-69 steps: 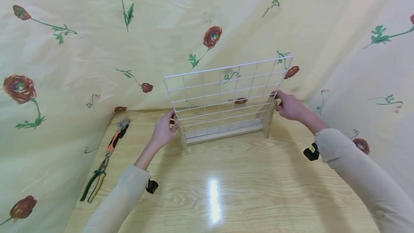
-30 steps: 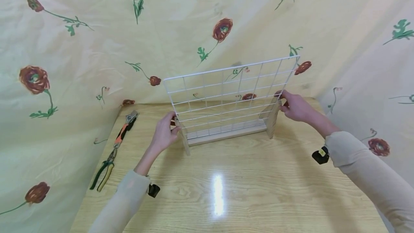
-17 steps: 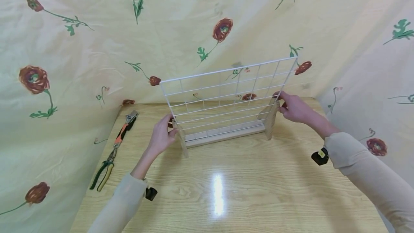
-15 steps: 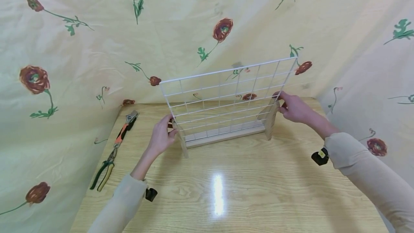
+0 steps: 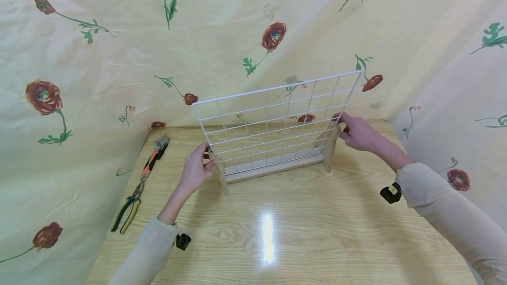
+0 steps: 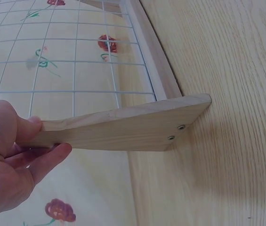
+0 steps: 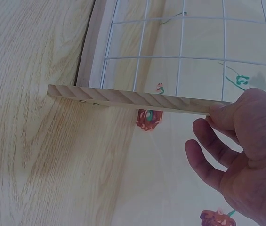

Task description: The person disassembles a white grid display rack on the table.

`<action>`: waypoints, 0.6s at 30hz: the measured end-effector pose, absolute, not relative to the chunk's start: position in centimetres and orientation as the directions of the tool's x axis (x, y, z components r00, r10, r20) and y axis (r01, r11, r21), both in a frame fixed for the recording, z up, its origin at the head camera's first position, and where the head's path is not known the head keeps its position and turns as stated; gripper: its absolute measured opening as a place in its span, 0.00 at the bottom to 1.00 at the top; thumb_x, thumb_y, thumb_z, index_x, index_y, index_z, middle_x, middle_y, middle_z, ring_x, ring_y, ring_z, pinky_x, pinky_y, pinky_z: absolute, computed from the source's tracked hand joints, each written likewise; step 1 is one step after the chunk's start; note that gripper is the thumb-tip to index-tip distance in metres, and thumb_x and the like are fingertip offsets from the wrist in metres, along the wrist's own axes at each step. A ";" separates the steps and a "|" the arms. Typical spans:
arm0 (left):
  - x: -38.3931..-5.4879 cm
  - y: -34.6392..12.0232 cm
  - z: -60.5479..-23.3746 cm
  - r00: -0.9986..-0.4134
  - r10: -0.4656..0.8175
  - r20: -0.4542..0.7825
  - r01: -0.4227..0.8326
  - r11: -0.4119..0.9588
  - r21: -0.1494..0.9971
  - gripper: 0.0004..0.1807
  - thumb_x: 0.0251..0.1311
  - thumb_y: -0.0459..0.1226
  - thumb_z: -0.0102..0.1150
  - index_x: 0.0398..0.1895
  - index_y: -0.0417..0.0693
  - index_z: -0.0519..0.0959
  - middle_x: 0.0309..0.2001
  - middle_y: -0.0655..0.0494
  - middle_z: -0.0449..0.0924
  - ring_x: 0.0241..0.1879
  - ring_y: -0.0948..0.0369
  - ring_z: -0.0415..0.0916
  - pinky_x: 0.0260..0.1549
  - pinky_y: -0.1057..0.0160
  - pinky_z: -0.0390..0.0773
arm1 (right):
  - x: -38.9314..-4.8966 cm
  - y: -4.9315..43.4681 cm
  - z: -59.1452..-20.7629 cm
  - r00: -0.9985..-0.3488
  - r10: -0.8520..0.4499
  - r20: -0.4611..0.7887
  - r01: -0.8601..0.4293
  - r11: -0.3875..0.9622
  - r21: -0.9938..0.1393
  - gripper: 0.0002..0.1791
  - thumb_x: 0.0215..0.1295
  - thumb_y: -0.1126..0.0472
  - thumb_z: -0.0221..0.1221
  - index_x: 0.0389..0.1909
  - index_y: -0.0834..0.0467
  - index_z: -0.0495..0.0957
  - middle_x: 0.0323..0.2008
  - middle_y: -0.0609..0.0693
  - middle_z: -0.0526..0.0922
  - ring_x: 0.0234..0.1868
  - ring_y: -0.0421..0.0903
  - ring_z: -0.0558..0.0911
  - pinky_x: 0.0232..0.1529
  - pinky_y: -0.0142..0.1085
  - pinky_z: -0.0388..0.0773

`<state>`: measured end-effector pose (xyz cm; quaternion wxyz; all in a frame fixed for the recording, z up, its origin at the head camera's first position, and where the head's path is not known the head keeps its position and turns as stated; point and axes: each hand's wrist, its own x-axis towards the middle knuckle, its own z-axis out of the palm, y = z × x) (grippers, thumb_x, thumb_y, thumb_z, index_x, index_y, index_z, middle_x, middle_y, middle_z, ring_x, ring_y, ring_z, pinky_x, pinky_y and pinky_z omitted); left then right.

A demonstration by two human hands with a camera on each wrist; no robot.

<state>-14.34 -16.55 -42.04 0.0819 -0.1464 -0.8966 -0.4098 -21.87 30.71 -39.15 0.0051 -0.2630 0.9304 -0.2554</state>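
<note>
A white wire grid (image 5: 277,118) stands in a wooden frame, leaning back, with a wooden crossbar (image 5: 275,168) along its bottom. Wooden side pieces flank it. My left hand (image 5: 196,168) grips the upper end of the left side piece (image 6: 123,125), thumb on its front edge and fingers behind; two screw heads (image 6: 176,132) show low on its outer face. On the other side, my right hand (image 5: 358,133) pinches the top of the right side piece (image 7: 137,98) between thumb and forefinger, its other fingers curled loosely below. The backs of both side pieces are partly hidden.
Pliers (image 5: 128,208) with green and yellow handles lie at the table's left edge, just in front of an orange-and-black adjustable wrench (image 5: 152,157). A flower-patterned cloth (image 5: 222,47) hangs behind and at both sides of the wooden table (image 5: 317,232).
The frame with the grid has shifted slightly left and toward me, both hands moving with it and keeping their hold. The head view turned a little earlier; the tools stay where they lay.
</note>
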 end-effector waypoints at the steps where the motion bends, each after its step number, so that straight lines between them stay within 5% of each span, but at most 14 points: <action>1: -14.3 -16.6 -42.1 -0.946 0.192 0.262 0.324 0.619 0.715 0.23 0.54 0.16 0.62 0.54 0.28 0.72 0.47 0.36 0.78 0.43 0.42 0.81 0.39 0.56 0.85 | -21.8 30.6 -39.1 -0.862 -0.492 0.124 -0.485 0.731 -0.480 0.24 0.61 0.78 0.59 0.58 0.71 0.66 0.40 0.69 0.81 0.29 0.55 0.83 0.24 0.42 0.77; 18: -13.4 -17.7 -42.1 -0.955 0.169 0.243 0.295 0.617 0.729 0.23 0.53 0.16 0.62 0.54 0.29 0.73 0.48 0.36 0.78 0.44 0.43 0.81 0.40 0.57 0.84 | -21.2 29.6 -38.9 -0.846 -0.513 0.146 -0.516 0.716 -0.470 0.23 0.60 0.79 0.60 0.56 0.69 0.67 0.39 0.68 0.81 0.30 0.55 0.83 0.25 0.43 0.78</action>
